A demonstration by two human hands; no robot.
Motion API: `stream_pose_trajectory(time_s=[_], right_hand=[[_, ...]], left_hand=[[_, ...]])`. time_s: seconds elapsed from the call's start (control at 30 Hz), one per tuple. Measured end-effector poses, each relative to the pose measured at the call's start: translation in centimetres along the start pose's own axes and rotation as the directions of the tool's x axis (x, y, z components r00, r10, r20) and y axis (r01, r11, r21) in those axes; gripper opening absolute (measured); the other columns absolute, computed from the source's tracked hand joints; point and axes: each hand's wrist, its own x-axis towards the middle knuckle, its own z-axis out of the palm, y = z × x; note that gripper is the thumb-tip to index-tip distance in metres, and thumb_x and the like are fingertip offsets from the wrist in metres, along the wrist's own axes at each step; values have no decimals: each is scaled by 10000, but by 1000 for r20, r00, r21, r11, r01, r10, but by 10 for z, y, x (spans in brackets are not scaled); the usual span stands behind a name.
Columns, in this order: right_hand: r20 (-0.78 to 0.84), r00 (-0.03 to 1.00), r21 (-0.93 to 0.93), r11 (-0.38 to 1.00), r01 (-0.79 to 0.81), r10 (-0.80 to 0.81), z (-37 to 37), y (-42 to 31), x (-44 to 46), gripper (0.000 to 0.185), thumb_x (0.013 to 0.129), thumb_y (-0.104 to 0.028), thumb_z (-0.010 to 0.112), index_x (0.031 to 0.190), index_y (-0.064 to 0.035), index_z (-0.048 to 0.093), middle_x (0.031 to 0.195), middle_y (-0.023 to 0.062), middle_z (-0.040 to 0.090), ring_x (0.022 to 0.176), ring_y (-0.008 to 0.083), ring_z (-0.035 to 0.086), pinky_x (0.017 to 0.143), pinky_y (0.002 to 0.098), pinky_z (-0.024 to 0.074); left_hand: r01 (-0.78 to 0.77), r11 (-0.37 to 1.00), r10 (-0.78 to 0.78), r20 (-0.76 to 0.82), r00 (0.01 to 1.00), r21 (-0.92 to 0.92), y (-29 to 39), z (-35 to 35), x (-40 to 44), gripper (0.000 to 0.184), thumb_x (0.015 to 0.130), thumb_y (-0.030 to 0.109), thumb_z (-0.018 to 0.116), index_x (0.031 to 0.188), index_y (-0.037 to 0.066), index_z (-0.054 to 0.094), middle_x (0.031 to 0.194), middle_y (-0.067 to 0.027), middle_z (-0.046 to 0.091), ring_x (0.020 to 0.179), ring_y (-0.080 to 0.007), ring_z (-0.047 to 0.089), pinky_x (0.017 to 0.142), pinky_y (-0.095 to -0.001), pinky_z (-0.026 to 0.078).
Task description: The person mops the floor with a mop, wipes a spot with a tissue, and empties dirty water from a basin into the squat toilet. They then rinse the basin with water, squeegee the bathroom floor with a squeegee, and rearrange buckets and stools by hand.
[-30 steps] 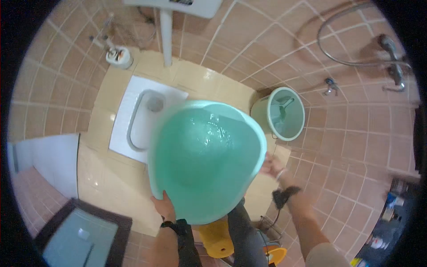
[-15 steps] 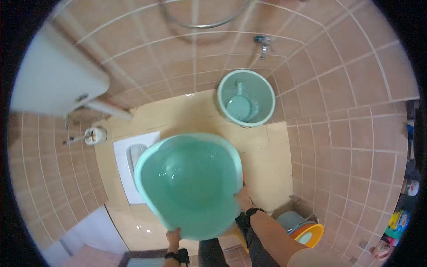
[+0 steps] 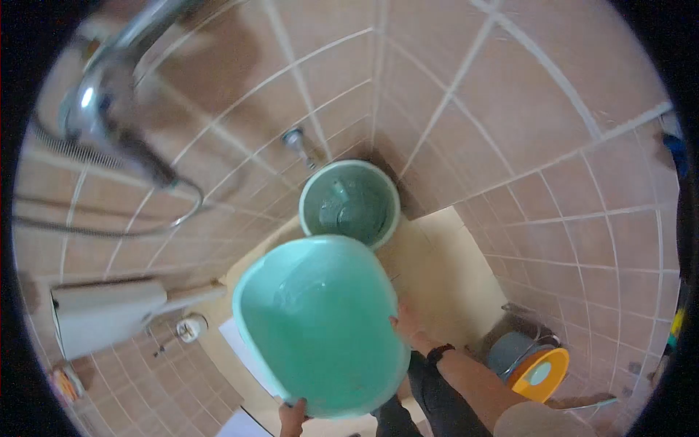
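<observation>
Though apart, hands (image 3: 293, 418) (image 3: 413, 329) around tub rim (image 3: 242, 309).

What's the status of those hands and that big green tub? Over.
Left hand gripping near rim, right hand on right-hand rim. Green tub between them. Bucket beyond far rim; contact unclear.

It was a bathroom: pinkish tiled walls (image 3: 553, 218) enclosed a cream floor (image 3: 437, 255), and a chrome shower mixer (image 3: 109, 102) with a flexible hose (image 3: 76, 151), a wall tap (image 3: 297, 143) and a white cistern (image 3: 109, 317) showed it.
</observation>
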Motion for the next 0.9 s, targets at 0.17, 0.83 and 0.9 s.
stream_pose_trajectory(time_s=[0.17, 0.83, 0.9], right_hand=[[134, 979, 148, 974, -169, 150, -51, -41, -24, 491, 817, -213, 464, 1208, 11, 268, 1121, 289, 429, 1057, 392, 428, 885, 447, 349], [489, 818, -49, 946, -321, 303, -144, -67, 19, 609, 759, -279, 438, 1277, -22, 247, 1204, 165, 447, 1040, 287, 489, 836, 383, 414], [534, 784, -34, 935, -354, 316, -147, -72, 24, 598, 757, -278, 449, 1264, -16, 268, 1207, 166, 443, 1032, 275, 495, 827, 373, 418]], left_hand=[[60, 998, -64, 105, 992, 35, 90, -7, -74, 454, 759, 182, 591, 1048, -114, 405, 1018, -227, 506, 823, -308, 583, 604, -380, 549], [315, 912, -347, 87, 934, 261, 276, 42, -145, 363, 803, 117, 525, 1089, -60, 389, 982, -190, 533, 752, -280, 615, 601, -330, 564], [271, 930, -316, 166, 934, 247, 274, 28, -139, 363, 804, 110, 521, 1094, -65, 390, 992, -197, 528, 758, -288, 611, 600, -326, 564]])
